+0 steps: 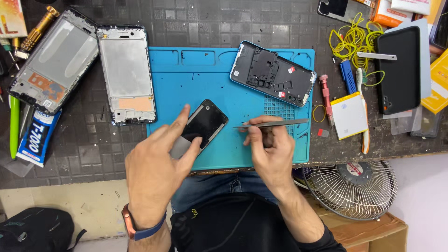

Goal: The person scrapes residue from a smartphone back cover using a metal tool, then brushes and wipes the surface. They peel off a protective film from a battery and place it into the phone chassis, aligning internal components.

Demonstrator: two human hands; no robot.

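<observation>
Left hand [156, 161] w/ fingers spread loose, grasping nothing, fingertips pressing small black phone panel [204, 123] flat on blue mat [196, 79], near its front edge. Right hand [269, 151] pinching metal tweezers [273, 124], tip just beside panel. Opened phone [273, 73] at mat's far right; 2 bare frames [126, 74] left on worktop [210, 21].

The work mat [210, 74] is bright blue, with a small grid pattern near its right edge. The small phone [204, 123] on it is glossy black. The tweezers [275, 123] are grey metal. The opened phone [273, 73] is black inside with a light blue rim. The rubber bands [354, 39] are yellow, the fan [352, 189] is white wire, and the watch strap [147, 231] is dark blue.
</observation>
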